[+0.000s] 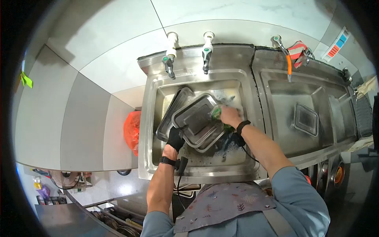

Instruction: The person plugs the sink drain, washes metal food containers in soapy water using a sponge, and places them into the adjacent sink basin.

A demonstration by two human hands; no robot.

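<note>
A rectangular metal tray (193, 117) lies tilted over other metal trays (170, 118) in the left sink basin (158, 100). My left hand (176, 138), in a black glove, is closed on the tray's near left edge. Against the tray's right side, my right hand (230, 116) is closed around a green scouring pad (216, 112). More green shows just below that hand. Suds and murky water with dark bits surround the trays. Black bands with cords circle both my wrists.
Two taps (206, 59) stand over the left basin. In the right basin (282, 98) sits a clear-looking rectangular container (306, 119). A tap with an orange hose (289, 65) and a striped red cloth (297, 50) are behind it. An orange-red bag (132, 132) is left of the sink.
</note>
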